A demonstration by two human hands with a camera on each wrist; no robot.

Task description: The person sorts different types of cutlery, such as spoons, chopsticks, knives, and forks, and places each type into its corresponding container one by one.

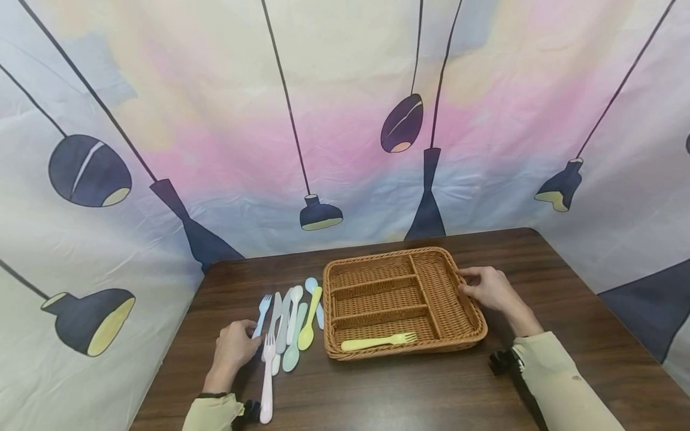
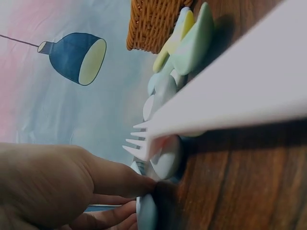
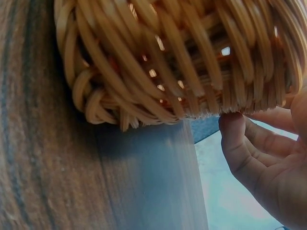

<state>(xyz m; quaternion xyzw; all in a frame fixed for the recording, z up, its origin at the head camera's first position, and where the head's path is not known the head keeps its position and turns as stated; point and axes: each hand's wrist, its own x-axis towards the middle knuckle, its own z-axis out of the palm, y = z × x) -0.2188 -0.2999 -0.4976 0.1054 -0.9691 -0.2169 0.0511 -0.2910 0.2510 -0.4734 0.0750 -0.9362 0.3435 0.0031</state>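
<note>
My left hand [image 1: 233, 347] pinches the handle of a light blue fork [image 1: 263, 310] at the left edge of a cutlery group. Beside that hand lies a pale pink fork [image 1: 267, 383], its handle large in the left wrist view. On the right, my right hand [image 1: 492, 291] holds the right rim of a brown wicker basket [image 1: 443, 293], with the thumb [image 3: 232, 129] against its outer side in the right wrist view. Dividers split the basket into several compartments. A yellow fork [image 1: 377, 342] lies in the front one, tines to the right.
Between the left hand and the basket lie a green spoon [image 1: 291, 356], a yellow spoon [image 1: 306, 335], a white spoon [image 1: 293, 314], a light blue spoon [image 1: 311, 285] and grey knives, partly overlapping. The dark wood table [image 1: 409, 395] ends at a lamp-printed cloth [image 1: 356, 161].
</note>
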